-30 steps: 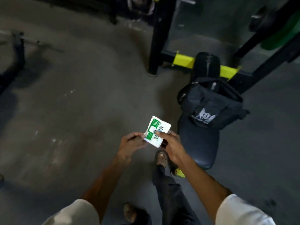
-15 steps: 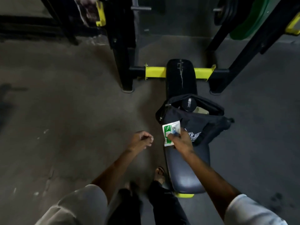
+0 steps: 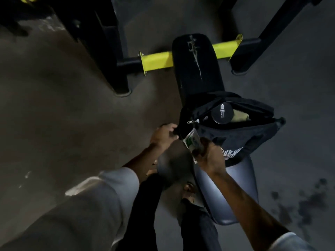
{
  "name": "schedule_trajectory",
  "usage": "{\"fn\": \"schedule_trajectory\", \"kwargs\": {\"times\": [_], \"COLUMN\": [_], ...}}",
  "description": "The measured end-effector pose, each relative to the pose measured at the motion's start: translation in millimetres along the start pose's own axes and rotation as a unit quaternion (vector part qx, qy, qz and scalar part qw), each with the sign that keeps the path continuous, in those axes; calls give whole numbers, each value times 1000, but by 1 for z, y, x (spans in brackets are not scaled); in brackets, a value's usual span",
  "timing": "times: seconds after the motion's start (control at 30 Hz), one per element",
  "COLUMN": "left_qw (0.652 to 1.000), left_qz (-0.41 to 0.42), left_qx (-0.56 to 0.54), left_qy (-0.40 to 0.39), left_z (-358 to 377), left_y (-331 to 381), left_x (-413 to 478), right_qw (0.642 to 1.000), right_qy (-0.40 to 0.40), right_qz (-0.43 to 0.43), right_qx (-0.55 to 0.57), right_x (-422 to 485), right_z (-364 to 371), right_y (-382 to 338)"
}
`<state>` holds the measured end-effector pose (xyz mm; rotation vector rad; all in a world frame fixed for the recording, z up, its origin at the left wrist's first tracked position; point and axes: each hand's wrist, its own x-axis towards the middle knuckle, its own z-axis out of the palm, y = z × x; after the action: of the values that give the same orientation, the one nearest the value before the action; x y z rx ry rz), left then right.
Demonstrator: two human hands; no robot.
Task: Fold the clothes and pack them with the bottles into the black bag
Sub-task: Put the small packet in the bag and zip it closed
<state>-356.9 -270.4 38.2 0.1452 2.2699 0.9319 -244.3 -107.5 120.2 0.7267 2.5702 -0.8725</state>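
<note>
Black bag (image 3: 235,134) open on bench (image 3: 197,69), bottle (image 3: 222,114) and cloth (image 3: 239,115) inside — late packing. Left hand (image 3: 163,136) grips bag's end; right hand (image 3: 210,156) pinches green-white packet (image 3: 190,141) beside it — likely slots in next.

black bag (image 3: 235,134): matt cloth | bench (image 3: 230,192): smooth glossy padding | floor (image 3: 63,115): rough, dull | crossbar (image 3: 156,60): painted metal

Half of packet (image 3: 190,141) hidden behind right hand (image 3: 210,157); black bag (image 3: 235,132) logo (image 3: 233,153) partly covered.

White short sleeves (image 3: 108,192) — dark trousers (image 3: 145,214) — sandals (image 3: 189,193).
</note>
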Motion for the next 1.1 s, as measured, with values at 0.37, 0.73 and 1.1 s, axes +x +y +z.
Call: {"fn": "schedule_trajectory", "kwargs": {"times": [0.37,0.73,1.1], "left_qw": [994,950,979], "left_qz": [-51,-168,-68], "left_qx": [-72,-264,-192], "left_qy": [57,-26,-7], "left_z": [7,18,6], "left_y": [8,3,1], "left_x": [94,114,104], "right_qw": [981,960,967], "right_qy": [60,193,-11], "right_qz": [-62,-115,-12], "right_qx": [-172,-168,-253], "right_x": [37,82,104], "right_z": [41,64,54], "right_y": [-25,-36,-67]}}
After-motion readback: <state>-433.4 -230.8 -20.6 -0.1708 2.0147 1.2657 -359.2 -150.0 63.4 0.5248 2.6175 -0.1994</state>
